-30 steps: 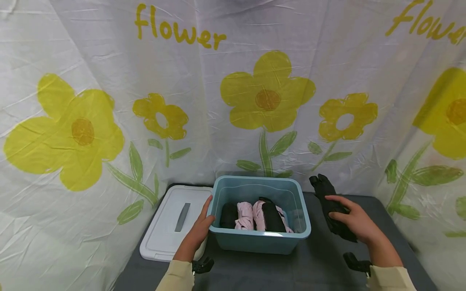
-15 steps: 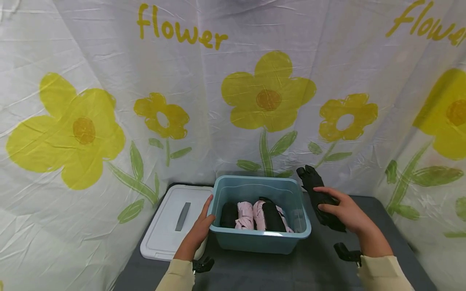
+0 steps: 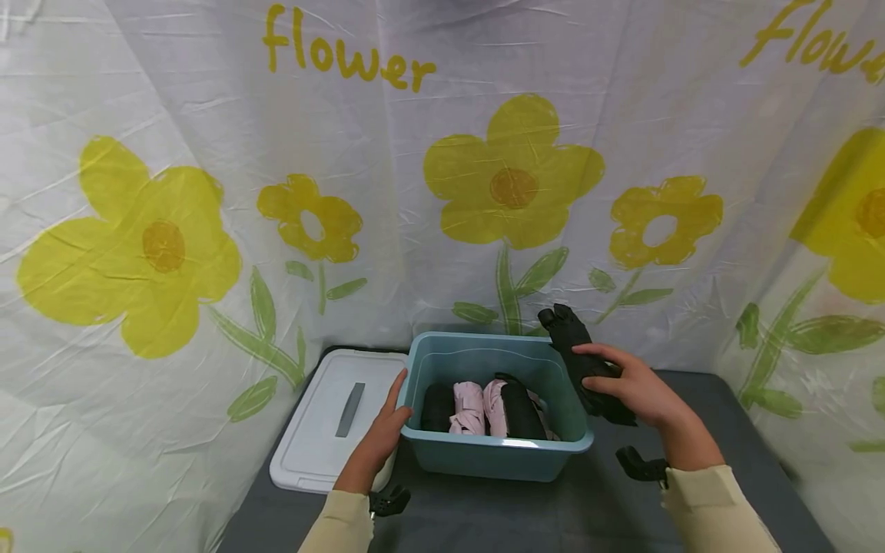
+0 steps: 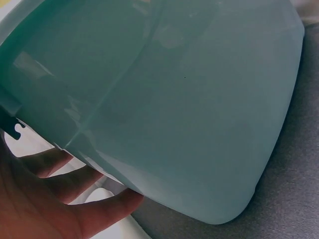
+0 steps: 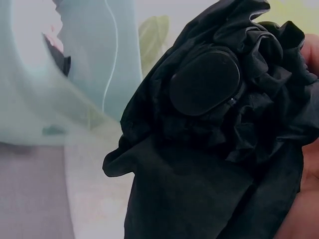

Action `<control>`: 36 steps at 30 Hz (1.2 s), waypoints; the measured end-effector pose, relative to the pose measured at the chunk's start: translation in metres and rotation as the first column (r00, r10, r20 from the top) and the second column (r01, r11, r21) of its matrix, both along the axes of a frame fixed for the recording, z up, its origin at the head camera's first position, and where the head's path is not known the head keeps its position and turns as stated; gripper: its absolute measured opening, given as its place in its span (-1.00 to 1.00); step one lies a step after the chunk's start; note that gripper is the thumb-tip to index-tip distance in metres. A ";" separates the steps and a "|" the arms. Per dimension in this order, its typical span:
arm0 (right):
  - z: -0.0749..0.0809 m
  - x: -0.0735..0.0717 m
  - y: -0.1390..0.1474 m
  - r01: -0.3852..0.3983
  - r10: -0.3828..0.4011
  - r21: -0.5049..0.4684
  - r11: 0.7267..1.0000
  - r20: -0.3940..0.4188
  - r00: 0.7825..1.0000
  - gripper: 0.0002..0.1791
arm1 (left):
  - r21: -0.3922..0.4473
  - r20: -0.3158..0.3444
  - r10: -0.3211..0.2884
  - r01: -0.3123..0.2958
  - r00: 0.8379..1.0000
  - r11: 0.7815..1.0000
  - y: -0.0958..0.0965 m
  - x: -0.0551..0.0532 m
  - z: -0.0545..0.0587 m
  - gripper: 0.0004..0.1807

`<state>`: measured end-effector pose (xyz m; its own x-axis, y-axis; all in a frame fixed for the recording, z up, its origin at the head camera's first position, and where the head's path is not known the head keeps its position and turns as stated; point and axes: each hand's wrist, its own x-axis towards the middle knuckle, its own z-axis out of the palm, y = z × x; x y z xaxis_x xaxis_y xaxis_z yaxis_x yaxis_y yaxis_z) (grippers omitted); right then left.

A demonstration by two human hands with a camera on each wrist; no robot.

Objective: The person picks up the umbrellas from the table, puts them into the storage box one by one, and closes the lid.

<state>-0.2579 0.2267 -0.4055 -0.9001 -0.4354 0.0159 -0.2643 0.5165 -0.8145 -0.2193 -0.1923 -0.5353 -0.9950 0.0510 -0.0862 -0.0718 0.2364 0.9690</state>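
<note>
My right hand [image 3: 639, 388] grips a black folded umbrella [image 3: 568, 336], tilted, at the right rim of a blue-green storage bin [image 3: 484, 459]. In the right wrist view its gathered dark fabric and an oval black end piece [image 5: 207, 82] fill the middle. My left hand [image 3: 376, 445] lies along the bin's left side, fingers extended against the outer wall. The left wrist view shows its fingers [image 4: 109, 209] touching the wall's edge. Inside the bin lie black and pink rolled bundles side by side: a black one [image 3: 439, 408], a pink one [image 3: 469, 408] and a pink-and-black one [image 3: 522, 411].
A white lid [image 3: 314, 430] with a grey handle [image 3: 350, 409] lies left of the bin, partly behind my left arm. Dark grey cloth [image 3: 498, 514] covers the table. A white curtain [image 3: 394, 192] with yellow flowers hangs close behind and at both sides.
My right hand has carried the black umbrella leftward and slightly up, from beside the bin to its right rim. My left hand stays at the bin's left side.
</note>
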 end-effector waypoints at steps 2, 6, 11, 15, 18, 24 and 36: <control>0.002 -0.002 -0.005 -0.017 0.017 -0.003 1.000 -0.009 1.000 -0.42 | -0.003 -0.002 0.001 -0.001 1.000 1.000 0.000 0.000 0.000 -0.20; 0.003 -0.005 -0.015 -0.050 0.049 -0.010 0.999 -0.031 0.998 -0.44 | -0.003 0.004 0.006 -0.006 1.000 1.000 0.000 0.000 -0.001 -0.20; -0.003 -0.012 -0.026 -0.092 0.092 -0.035 0.995 -0.009 0.996 -0.45 | -0.006 0.013 0.011 -0.011 1.000 1.000 0.001 0.000 -0.003 -0.20; -0.005 -0.014 -0.035 -0.117 0.118 -0.028 0.993 0.012 0.993 -0.45 | -0.007 0.014 0.010 -0.010 1.000 1.000 0.000 0.000 -0.004 -0.21; -0.006 -0.016 -0.043 -0.135 0.135 -0.008 0.991 0.025 0.990 -0.46 | 0.001 0.008 0.008 -0.008 1.000 1.000 0.000 0.000 -0.003 -0.21; -0.010 -0.018 -0.057 -0.185 0.187 -0.031 0.982 0.113 0.976 -0.47 | 0.012 0.013 0.003 -0.003 1.000 1.000 -0.001 0.000 -0.003 -0.21; -0.014 -0.024 -0.078 -0.227 0.214 0.072 0.971 0.155 0.964 -0.48 | 0.022 0.005 0.005 -0.006 1.000 1.000 0.001 0.001 0.000 -0.20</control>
